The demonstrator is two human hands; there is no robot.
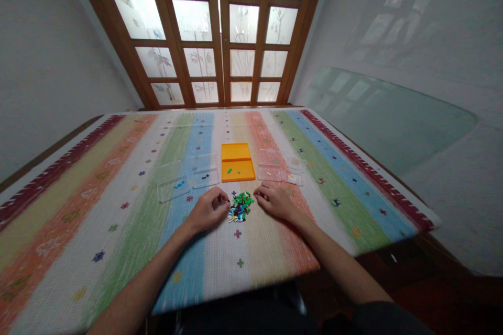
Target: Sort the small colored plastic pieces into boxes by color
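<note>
A small pile of mixed toy bricks (240, 206), green, blue, brown and white, lies on the striped tablecloth between my hands. At its left edge my left hand (207, 209) is closed, thumb and finger pinched together beside a dark bit; whether that bit is held I cannot make out. My right hand (275, 199) rests on the pile's right side with its fingertips pinched, and anything in them is too small to see. Just beyond the pile stands an open yellow case (239, 179) with a few green pieces inside.
Left of the case are a clear box (160, 193) with blue pieces and another clear box (205, 185) with dark pieces. To the right, one clear box (269, 179) has pale pieces and a smaller box (299, 182) has white ones. The tablecloth (239, 282) ends near my body.
</note>
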